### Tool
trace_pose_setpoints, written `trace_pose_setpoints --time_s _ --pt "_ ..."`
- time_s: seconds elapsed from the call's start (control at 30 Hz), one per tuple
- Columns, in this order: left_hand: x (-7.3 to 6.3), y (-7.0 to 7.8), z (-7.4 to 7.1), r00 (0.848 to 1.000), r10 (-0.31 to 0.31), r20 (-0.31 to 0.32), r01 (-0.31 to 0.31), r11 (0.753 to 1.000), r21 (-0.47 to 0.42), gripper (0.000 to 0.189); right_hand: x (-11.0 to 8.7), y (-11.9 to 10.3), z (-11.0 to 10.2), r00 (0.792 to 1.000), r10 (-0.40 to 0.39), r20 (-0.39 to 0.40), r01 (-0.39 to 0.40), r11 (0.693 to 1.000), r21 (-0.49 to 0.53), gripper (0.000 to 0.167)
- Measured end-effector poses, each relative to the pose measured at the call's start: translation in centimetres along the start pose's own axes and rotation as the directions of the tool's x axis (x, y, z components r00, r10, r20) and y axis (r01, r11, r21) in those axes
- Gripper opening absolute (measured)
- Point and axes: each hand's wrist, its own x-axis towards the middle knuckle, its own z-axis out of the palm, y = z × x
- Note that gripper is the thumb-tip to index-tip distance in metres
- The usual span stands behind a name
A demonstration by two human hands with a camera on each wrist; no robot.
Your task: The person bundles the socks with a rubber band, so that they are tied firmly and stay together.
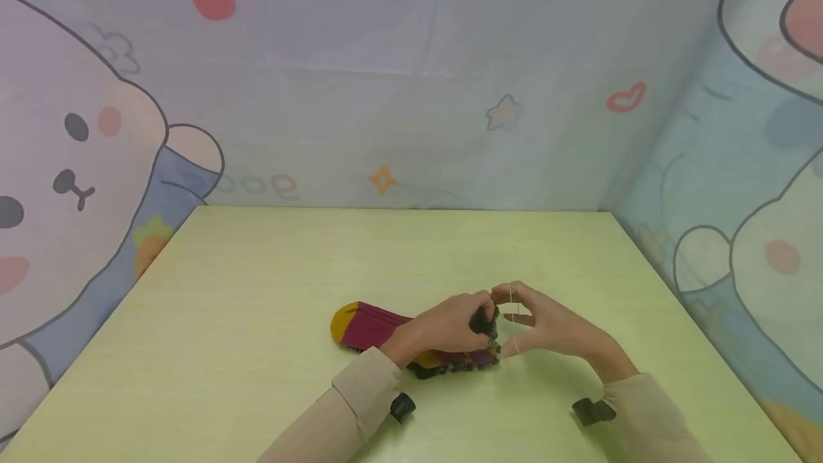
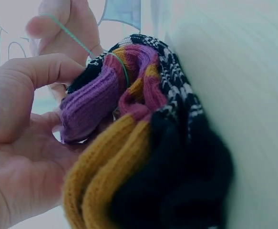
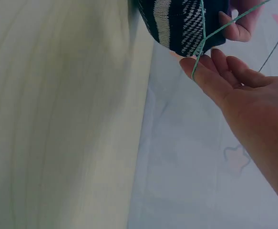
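Note:
A pair of socks, maroon with mustard toes and heels and a black-and-white patterned part, lies toward the front of the table. My left hand grips their cuff end, thumb and fingers about the folded purple cuff. Facing it from the right, my right hand has its fingers and thumb spread in a curve close to the cuffs. A thin pale-green cord loop stretches across that hand's fingertips and over the cuffs. In the right wrist view it bends round the thumb tip.
The pale wooden tabletop ends at a cartoon-printed cloth backdrop behind and at both sides. Each sleeve has a black strap at the wrist.

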Motion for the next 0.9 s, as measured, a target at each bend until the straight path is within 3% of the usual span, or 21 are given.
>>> trace_pose_setpoints --time_s 0.13,0.3,0.53,0.77,0.9 --pt "0.0 -0.1 -0.1 1.000 0.021 -0.013 -0.021 1.000 0.001 0.027 0.1 0.2 0.4 1.000 0.009 -0.012 -0.010 0.998 -0.057 0.072" --pt "0.1 -0.3 -0.1 0.998 0.042 -0.046 -0.045 0.997 -0.070 0.036 0.4 0.4 0.9 0.998 0.019 -0.067 -0.027 0.993 -0.117 0.074" --pt "0.3 -0.6 0.1 0.993 -0.035 -0.117 0.009 0.978 -0.209 0.077 0.8 0.6 1.6 0.982 0.083 -0.172 -0.103 0.988 -0.112 0.081" --pt "0.4 -0.2 0.3 0.982 -0.119 -0.144 0.083 0.968 -0.239 0.083 1.0 0.5 1.9 0.977 0.113 -0.180 -0.135 0.985 -0.109 0.085" --pt "0.4 -0.2 0.4 0.980 -0.136 -0.145 0.097 0.964 -0.246 0.085 1.0 0.5 2.0 0.976 0.120 -0.181 -0.140 0.985 -0.099 0.087"
